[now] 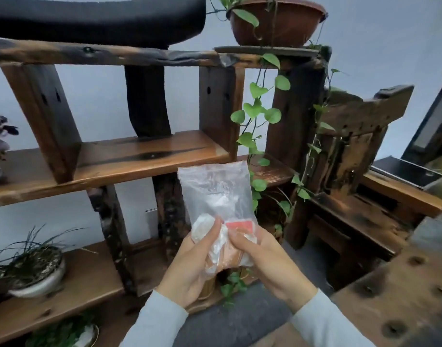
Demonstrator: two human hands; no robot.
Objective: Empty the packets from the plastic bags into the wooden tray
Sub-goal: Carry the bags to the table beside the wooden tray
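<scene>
Fingers [210, 232] of left hand [187, 269] and right hand [267, 266] were pinched on the six-o'clock end of a clear, limp plastic bag [215, 189], judged light and slippery.

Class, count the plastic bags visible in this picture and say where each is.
1: the plastic bag, held between the left hand and right hand; others may lie out of view.

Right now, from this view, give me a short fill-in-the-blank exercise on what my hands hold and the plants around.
1. The left hand and the right hand grip the lower end of a clear plastic ____.
2. Inside the bag shows a packet coloured ____.
3. The vine trails down from a pot on the ____ shelf.
Missing words: bag; red; top.
</scene>
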